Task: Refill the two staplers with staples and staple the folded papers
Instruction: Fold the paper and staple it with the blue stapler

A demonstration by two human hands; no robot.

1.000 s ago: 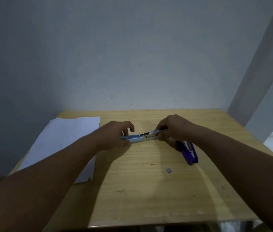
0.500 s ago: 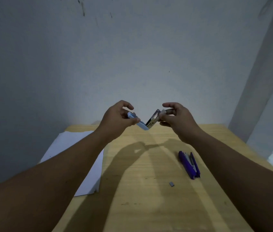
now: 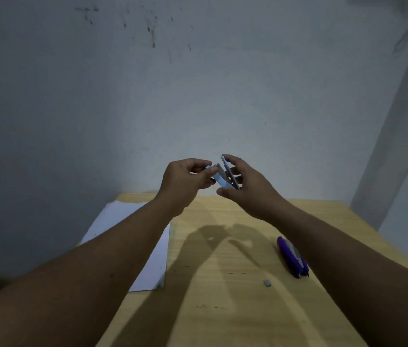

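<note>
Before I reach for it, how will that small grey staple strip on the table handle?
The staple strip looks tiny and flat, so probably very light and hard to pinch off the wooden table. It likely slides rather than rolls. Glued staples may snap apart if squeezed.

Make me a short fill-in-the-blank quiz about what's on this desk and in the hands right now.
1. Both hands hold the light blue stapler up, hinged ____.
2. The stapler lying on the wooden table is ____ in colour.
3. The white paper lies under the ____ forearm.

Missing words: open; purple; left
</note>
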